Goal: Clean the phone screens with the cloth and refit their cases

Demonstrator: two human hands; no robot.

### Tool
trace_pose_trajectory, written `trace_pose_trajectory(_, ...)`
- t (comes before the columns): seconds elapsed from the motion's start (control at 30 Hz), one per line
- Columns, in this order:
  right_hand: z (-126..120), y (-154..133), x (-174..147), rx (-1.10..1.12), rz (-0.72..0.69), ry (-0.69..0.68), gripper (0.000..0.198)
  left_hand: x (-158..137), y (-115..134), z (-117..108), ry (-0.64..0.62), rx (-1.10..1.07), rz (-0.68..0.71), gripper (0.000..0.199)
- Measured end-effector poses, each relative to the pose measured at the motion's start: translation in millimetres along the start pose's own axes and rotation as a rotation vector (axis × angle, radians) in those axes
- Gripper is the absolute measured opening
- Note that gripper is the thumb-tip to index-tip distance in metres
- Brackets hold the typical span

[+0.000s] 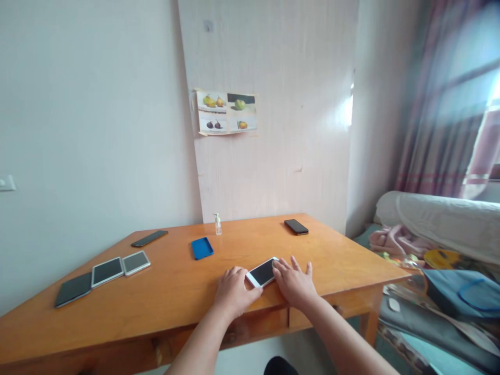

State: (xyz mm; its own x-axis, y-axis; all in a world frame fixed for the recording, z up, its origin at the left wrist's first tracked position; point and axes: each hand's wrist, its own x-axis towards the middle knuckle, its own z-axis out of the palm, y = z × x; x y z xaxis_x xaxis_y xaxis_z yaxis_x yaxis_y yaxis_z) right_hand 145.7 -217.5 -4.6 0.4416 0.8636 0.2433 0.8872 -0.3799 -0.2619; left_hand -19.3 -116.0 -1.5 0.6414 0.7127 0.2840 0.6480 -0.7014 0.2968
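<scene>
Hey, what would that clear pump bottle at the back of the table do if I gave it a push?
The pump bottle would probably tip fairly easily, since it stands upright, tall and narrow. It looks light, given its slim see-through body. If knocked over, it might roll a little on the flat table, though its pump head could stop it.

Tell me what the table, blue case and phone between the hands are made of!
Table: probably varnished wood, from its orange-brown shine. Blue case: likely plastic or rubber, from its smooth, even colour. Phone: smooth, dark screen, probably glass; its white frame could be plastic or metal.
</scene>
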Motion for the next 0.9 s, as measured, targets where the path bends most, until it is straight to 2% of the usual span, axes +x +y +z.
trace_pose_trajectory(0.07, 0.3, -3.2, -4.1, -0.001, 0.006, 0.0, 0.049, 0.7, -1.7, 1.8, -0.007, 0.005, 0.007, 0.035)
trace_pose_trajectory(0.2, 3.5, -28.8, -25.4, 0.073, -0.244, -0.029, 0.048, 1.6, -7.6, 6.3, 0.001, -0.009, 0.02, 0.025)
trace_pose_trajectory(0.27, 4.1, -35.3, -31.8, 0.098, -0.315, -0.039, 0.049, 1.6, -9.9, 7.6, 0.007, -0.038, 0.037, 0.023)
trace_pose_trajectory(0.33, 2.9, -30.4, -30.1, 0.084, -0.269, -0.033, 0.049, 1.8, -10.5, 7.5, 0.003, -0.051, 0.048, 0.025)
trace_pose_trajectory(0.47, -1.5, -3.8, -13.8, -0.002, 0.015, 0.004, 0.05, 3.0, -7.1, 4.9, -0.022, -0.032, 0.013, 0.031)
trace_pose_trajectory(0.53, -0.8, 0.9, -10.9, -0.026, 0.093, 0.027, 0.051, 3.6, -5.8, 4.7, -0.022, -0.025, -0.003, 0.032)
trace_pose_trajectory(0.6, 2.8, -5.7, -15.7, -0.019, 0.062, 0.051, 0.051, 4.0, -6.5, 6.0, -0.012, -0.023, 0.003, 0.029)
trace_pose_trajectory(0.77, 12.4, -33.3, -37.4, 0.064, -0.207, 0.043, 0.051, 3.5, -12.2, 11.1, 0.026, -0.049, 0.044, 0.029)
trace_pose_trajectory(0.83, 11.1, -30.2, -36.2, 0.067, -0.19, 0.035, 0.051, 3.4, -12.7, 10.9, 0.016, -0.048, 0.046, 0.03)
trace_pose_trajectory(0.9, 7.7, -18.5, -28.9, 0.039, -0.08, 0.038, 0.051, 3.4, -11.5, 9.4, -0.009, -0.032, 0.034, 0.031)
